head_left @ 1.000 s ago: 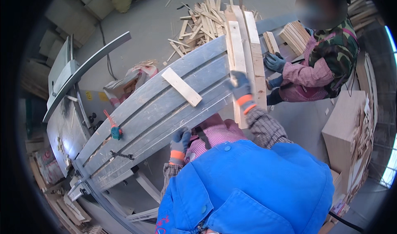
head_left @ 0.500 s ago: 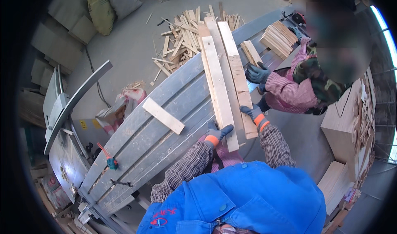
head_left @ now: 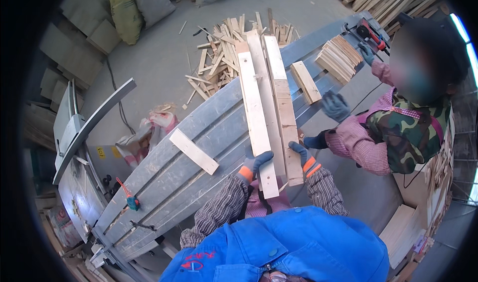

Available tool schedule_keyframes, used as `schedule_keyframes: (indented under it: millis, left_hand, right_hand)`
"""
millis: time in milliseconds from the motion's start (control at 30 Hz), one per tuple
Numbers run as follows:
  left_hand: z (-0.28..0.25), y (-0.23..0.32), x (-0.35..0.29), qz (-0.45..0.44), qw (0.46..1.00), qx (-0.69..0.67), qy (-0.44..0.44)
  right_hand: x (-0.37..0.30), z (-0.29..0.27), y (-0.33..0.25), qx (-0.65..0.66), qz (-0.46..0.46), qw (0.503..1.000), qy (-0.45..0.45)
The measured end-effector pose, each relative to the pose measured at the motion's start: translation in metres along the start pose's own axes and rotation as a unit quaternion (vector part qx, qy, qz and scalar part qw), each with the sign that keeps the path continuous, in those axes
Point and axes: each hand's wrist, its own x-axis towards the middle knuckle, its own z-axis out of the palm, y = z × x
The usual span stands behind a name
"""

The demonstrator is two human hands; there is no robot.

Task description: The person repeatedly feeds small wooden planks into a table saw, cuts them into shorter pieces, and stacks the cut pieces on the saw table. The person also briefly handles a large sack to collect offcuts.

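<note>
Several long pale wooden boards lie side by side across the slotted grey metal table (head_left: 199, 113), their near ends sticking out past its front edge. My left hand (head_left: 257, 164), in a grey glove with an orange cuff, grips the left board (head_left: 255, 105) near its end, thumb on top. On the other side, my right hand (head_left: 301, 156) is closed on the near end of the right board (head_left: 286, 115). A wider board (head_left: 269, 102) lies between these two, lower down. To the left rests a short loose wooden piece (head_left: 194, 151).
A co-worker's gloved hand (head_left: 336, 106) hovers beside a short wood block (head_left: 305, 82); their other hand is near a red power tool (head_left: 372, 35). A stack of wood strips (head_left: 339, 59) stands on the table. Scrap wood (head_left: 219, 58) is heaped beyond; a teal-and-orange tool (head_left: 132, 201) lies left.
The left board has slid toward me, and my left hand with it. The co-worker has let go of the short block and drawn back; their other hand now shows by the red tool.
</note>
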Motion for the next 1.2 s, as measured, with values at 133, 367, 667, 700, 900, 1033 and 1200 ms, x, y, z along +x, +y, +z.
schedule_keyframes:
  millis: [133,367,667,700,900,1033,1200]
  left_hand:
    - [0.007,0.04,-0.029,-0.052,0.995,-0.089,-0.014]
    - [-0.002,0.04,-0.03,0.206,0.963,0.167,0.035]
    - [-0.03,0.07,-0.095,0.294,0.937,0.172,0.078]
    - [-0.056,0.064,-0.089,0.319,0.928,0.19,0.043]
    - [-0.115,0.044,-0.136,0.43,0.873,0.198,0.119]
    - [-0.152,0.049,-0.247,0.447,0.856,0.177,0.189]
    - [-0.218,-0.003,-0.357,0.506,0.805,0.134,0.281]
  right_hand:
    - [-0.002,0.002,0.01,-0.079,-0.061,0.994,-0.034]
    - [-0.009,0.083,0.021,-0.052,-0.227,0.969,-0.08]
    - [-0.049,0.141,0.045,-0.057,-0.184,0.979,-0.072]
    - [-0.05,0.147,0.054,-0.089,-0.149,0.983,-0.063]
    - [0.001,0.132,0.113,-0.219,-0.225,0.913,-0.259]
    - [-0.083,0.244,0.155,-0.161,-0.209,0.914,-0.308]
    - [-0.108,0.289,0.256,-0.201,-0.16,0.891,-0.374]
